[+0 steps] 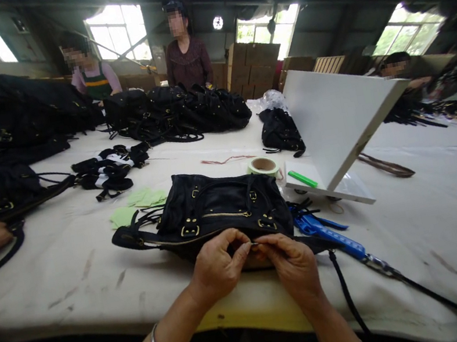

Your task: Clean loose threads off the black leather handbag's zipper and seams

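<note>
Pinching something tiny at the near edge of the black leather handbag with brass buckles, both sets of fingertips are closed right up against each other: left hand thumb and forefinger meet the right hand ones, and it looks like a zipper pull or small metal bit, can't tell exactly. The bag lies flat on the white cloth-covered table, right in front of the wrists.

My guess: a fiddly fastening or checking step on the zip, so next calls for a steady, fine pull without losing that pinch.

Just right of the bag sits one blue-handled tool on a cord. Behind the bag: one roll of tape, one white board propped up, a few green paper slips. Farther behind, two people stand by piles of black bags.
</note>
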A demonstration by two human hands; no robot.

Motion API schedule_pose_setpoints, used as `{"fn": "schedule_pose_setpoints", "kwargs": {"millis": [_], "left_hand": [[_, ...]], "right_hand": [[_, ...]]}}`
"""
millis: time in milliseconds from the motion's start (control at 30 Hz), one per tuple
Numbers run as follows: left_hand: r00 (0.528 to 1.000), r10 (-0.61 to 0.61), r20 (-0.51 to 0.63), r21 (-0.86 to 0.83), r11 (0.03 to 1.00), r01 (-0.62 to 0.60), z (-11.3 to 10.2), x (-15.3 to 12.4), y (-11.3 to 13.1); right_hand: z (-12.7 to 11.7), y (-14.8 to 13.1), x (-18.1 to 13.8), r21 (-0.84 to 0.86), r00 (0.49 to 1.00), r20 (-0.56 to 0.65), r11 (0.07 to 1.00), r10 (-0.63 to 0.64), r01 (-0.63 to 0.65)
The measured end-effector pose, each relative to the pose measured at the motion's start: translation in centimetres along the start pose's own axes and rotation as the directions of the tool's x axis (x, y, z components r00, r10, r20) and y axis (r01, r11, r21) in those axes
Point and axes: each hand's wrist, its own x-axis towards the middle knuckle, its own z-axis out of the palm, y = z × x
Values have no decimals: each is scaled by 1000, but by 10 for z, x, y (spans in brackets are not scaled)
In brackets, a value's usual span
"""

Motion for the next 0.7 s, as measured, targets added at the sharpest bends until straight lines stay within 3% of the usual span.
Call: {"fn": "schedule_pose_setpoints", "kwargs": {"millis": [333, 700], "left_hand": [[999, 38, 3, 28, 999, -38, 0, -2, -3], [997, 77, 8, 95, 992, -77, 2, -1, -5]], "right_hand": [[2, -1, -4, -100, 995, -34, 990, 92, -95], [3, -1, -5, -161, 999, -36, 986, 37, -42]]}}
